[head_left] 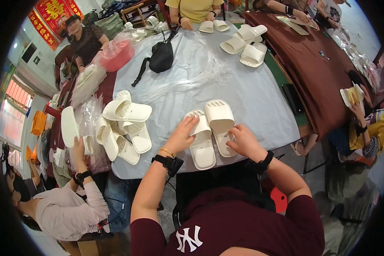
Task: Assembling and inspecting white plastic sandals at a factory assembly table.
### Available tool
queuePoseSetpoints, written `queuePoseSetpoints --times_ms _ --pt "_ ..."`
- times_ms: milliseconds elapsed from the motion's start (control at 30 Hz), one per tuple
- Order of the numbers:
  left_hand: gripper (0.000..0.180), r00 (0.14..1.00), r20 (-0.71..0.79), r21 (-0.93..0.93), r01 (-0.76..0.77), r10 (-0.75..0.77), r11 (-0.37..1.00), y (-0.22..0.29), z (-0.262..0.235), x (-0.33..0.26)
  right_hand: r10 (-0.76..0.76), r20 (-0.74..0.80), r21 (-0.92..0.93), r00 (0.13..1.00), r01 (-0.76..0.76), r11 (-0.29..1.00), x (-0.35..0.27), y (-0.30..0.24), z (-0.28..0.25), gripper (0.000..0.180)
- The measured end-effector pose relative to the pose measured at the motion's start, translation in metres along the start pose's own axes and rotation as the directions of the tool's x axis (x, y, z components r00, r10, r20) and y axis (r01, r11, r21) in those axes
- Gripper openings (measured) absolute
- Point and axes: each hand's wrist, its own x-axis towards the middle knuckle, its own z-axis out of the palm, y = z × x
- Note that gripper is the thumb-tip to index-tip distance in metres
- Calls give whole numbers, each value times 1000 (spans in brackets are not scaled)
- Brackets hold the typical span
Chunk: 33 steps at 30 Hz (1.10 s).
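A pair of cream slide slippers lies side by side in front of me near the table's front edge, toes pointing away. My left hand point(181, 135) rests on the left slipper point(202, 147), its fingers stretched along the outer side of the strap. At the outer edge of the right slipper point(220, 114) is my right hand point(245, 142), thumb and fingers apart and touching the slipper. Both slippers lie on the table under my hands. To the left sits a loose heap of similar slippers point(127, 112), some stacked across others.
A pale grey sheet point(175, 94) covers the table. On it are a black pouch with a strap point(161, 57), clear plastic film point(200, 70) and more slippers point(252, 54). At left a co-worker's hand holds a slipper point(70, 127). A brown-covered table point(313, 64) stands at right.
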Motion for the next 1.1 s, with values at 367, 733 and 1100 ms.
queuePoseSetpoints --times_ms 367,733,1100 --pt "57 988 24 -99 154 -153 983 -30 -38 36 -26 -81 -152 996 14 988 -2 -6 9 70" --pt "23 847 -329 419 526 -417 740 -99 -41 102 45 -56 -159 997 -54 986 -5 -8 8 70" --pt "16 811 -466 406 552 -355 728 -104 -34 103 14 -99 -158 995 -30 987 -4 -6 12 70"
